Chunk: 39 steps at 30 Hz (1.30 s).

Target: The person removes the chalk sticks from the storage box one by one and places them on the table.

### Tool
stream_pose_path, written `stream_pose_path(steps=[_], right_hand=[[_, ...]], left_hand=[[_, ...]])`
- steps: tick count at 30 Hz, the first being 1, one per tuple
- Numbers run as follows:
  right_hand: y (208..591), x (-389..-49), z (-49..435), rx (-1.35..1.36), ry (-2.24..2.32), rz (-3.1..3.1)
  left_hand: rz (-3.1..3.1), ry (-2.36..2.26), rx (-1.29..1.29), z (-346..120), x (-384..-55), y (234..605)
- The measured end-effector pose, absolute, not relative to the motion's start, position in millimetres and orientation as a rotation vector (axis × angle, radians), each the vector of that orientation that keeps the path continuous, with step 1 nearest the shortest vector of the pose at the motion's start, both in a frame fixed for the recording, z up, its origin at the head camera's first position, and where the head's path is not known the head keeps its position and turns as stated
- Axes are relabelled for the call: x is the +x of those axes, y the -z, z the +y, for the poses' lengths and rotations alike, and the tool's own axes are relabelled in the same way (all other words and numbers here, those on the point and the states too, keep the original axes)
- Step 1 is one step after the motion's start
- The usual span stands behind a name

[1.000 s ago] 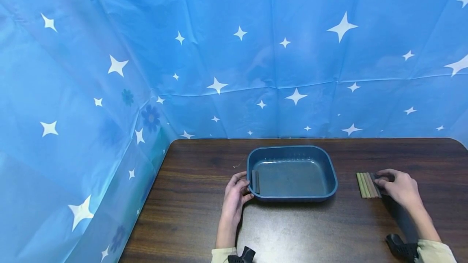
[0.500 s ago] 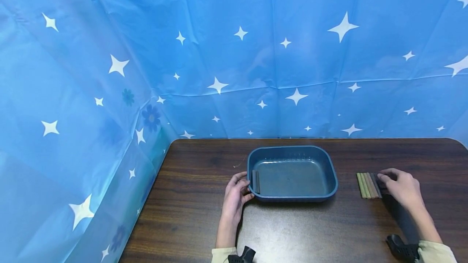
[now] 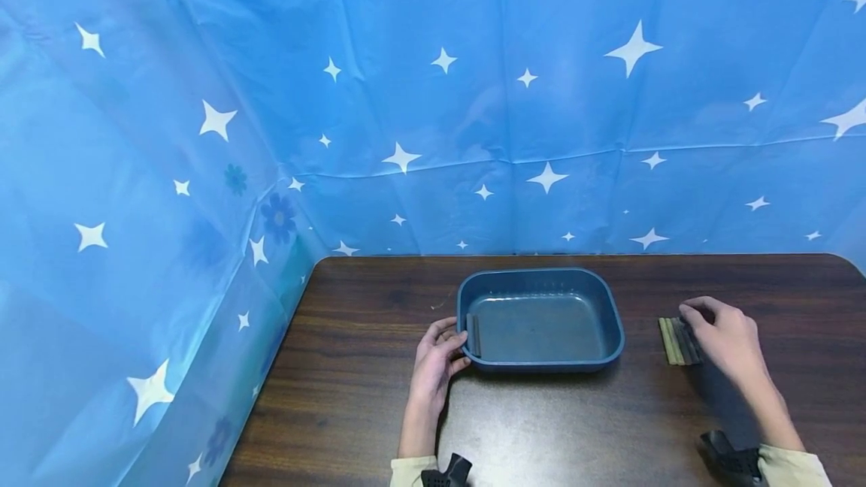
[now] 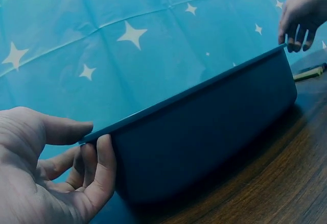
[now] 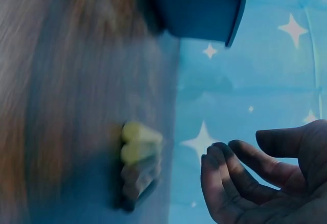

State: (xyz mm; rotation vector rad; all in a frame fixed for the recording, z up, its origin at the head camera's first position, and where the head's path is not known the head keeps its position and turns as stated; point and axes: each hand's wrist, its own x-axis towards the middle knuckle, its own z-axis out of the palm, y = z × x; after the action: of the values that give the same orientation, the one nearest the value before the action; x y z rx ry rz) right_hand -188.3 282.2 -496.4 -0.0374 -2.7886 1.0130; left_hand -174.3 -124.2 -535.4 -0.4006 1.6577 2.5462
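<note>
A blue rectangular basin [image 3: 541, 364] stands on the table, and my left hand [image 3: 433, 367] grips its left rim. In the left wrist view the thumb [image 4: 66, 130] lies over the rim and the fingers curl beneath it. Two dark sticks [image 3: 473, 334] lie inside the basin along its left wall. To the right, a row of short round sticks [image 3: 670, 340], yellow-green, brown and dark, lies side by side on the table. Above that row hovers my right hand [image 3: 727, 337], fingers loosely bent. The right wrist view shows a gap between its thumb and fingertips, with nothing in it.
The brown wood table [image 3: 338, 367] carries the basin and the stick row, set apart from each other. A blue sheet with white stars [image 3: 473, 111] hangs behind the table and along its left side.
My right hand has moved left and slightly up, from beside the dark end of the stick row to over it, and its shadow now darkens the row. The left hand stays on the basin.
</note>
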Motion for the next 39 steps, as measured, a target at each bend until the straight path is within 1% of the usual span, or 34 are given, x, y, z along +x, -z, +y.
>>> stream_pose_path(steps=[20, 39], right_hand=[[460.7, -188.1, 210.1, 0.159, -1.229, -2.717], [465.1, -188.6, 159.1, 0.290, -1.322, -2.721]], left_hand=[[1.640, -2.562, -0.372, -124.3, -173.9, 533.4], [1.656, -2.545, -0.386, -125.0, -173.6, 533.2]])
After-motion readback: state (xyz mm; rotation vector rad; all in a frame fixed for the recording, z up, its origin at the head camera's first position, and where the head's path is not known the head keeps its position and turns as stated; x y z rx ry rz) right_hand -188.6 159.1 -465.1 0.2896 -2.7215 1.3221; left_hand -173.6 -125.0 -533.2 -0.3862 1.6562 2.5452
